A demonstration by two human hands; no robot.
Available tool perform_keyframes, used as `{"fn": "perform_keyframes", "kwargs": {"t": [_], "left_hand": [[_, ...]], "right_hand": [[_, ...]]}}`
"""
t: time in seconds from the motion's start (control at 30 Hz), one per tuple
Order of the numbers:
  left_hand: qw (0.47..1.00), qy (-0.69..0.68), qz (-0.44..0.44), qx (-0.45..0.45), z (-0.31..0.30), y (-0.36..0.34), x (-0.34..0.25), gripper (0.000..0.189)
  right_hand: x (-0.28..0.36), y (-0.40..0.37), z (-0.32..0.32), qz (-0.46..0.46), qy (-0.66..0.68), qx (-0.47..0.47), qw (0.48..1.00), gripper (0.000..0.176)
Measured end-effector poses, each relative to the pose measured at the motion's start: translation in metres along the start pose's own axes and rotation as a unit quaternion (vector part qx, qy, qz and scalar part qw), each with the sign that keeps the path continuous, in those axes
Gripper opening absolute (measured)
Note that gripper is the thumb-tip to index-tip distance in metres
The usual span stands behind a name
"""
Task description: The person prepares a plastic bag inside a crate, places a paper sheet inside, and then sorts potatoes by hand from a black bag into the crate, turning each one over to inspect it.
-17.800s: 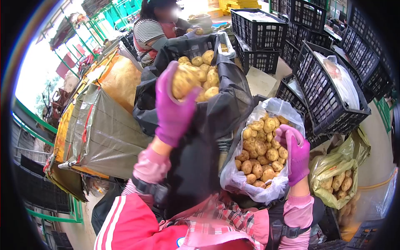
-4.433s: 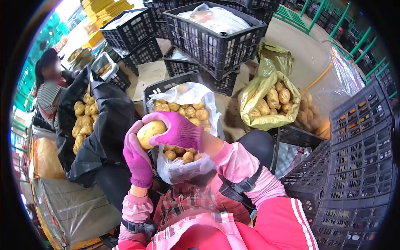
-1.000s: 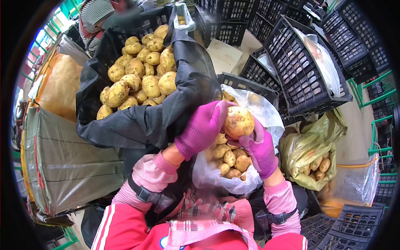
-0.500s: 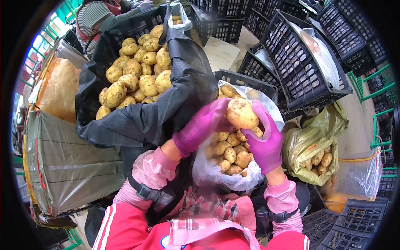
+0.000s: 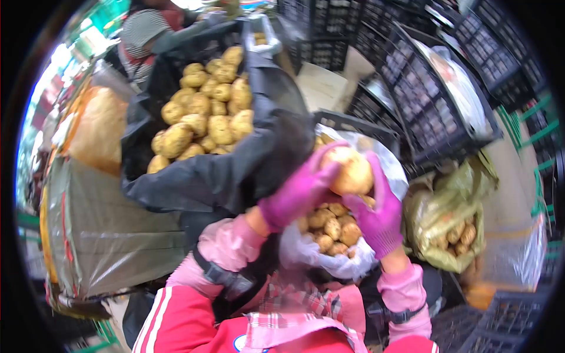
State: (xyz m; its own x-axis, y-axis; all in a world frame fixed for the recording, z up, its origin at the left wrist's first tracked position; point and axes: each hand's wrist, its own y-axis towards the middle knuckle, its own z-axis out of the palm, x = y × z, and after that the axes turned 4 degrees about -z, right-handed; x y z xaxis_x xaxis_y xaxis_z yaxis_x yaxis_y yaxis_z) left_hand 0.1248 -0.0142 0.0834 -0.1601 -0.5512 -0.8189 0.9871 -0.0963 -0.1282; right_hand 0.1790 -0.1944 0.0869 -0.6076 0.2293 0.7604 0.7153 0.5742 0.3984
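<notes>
A large pale potato is held between my two purple-gloved hands, above a bag-lined crate of smaller potatoes. My left hand grips its left side, and my right hand has fingers and thumb around its right side. White plastic lines that crate. To the upper left, a black-lined crate is heaped with large potatoes. Motion blurs the picture somewhat.
An olive-green bag with potatoes stands at the right. Black plastic crates are stacked behind it. A grey-green covered stack is on the left. Another person sits at the upper left.
The whole view has shifted, so everything appears slightly to the right. The potato stays between both hands and looks turned, with a different side showing.
</notes>
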Motion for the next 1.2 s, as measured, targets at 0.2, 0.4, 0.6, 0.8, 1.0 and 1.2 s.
{"fn": "perform_keyframes", "kwargs": {"t": [0.2,0.4,0.6,0.8,1.0,1.2], "left_hand": [[0.982,0.160,0.102,-0.020,0.003,-0.014,-0.010,0.060],[0.812,0.415,0.287,-0.293,-0.003,-0.123,-0.115,0.062],[0.698,0.644,0.086,-0.301,-0.150,-0.176,-0.176,0.041],[0.664,0.712,-0.081,-0.213,-0.169,-0.175,-0.187,0.029],[0.552,0.799,-0.163,-0.173,-0.184,-0.167,-0.195,0.032],[0.500,0.794,0.175,-0.298,-0.100,-0.132,-0.153,0.033]], "right_hand": [[-0.006,0.007,-0.012,0.143,0.197,-0.040,0.969,0.048],[0.002,0.008,-0.007,0.079,0.210,-0.056,0.973,0.042],[0.006,0.007,-0.016,0.048,0.231,-0.065,0.970,0.035],[0.004,0.009,-0.026,0.014,0.221,-0.106,0.969,0.029],[0.006,0.007,-0.045,0.005,0.256,-0.133,0.958,0.027],[0.010,0.003,-0.074,-0.049,0.236,-0.184,0.953,0.024]]}}
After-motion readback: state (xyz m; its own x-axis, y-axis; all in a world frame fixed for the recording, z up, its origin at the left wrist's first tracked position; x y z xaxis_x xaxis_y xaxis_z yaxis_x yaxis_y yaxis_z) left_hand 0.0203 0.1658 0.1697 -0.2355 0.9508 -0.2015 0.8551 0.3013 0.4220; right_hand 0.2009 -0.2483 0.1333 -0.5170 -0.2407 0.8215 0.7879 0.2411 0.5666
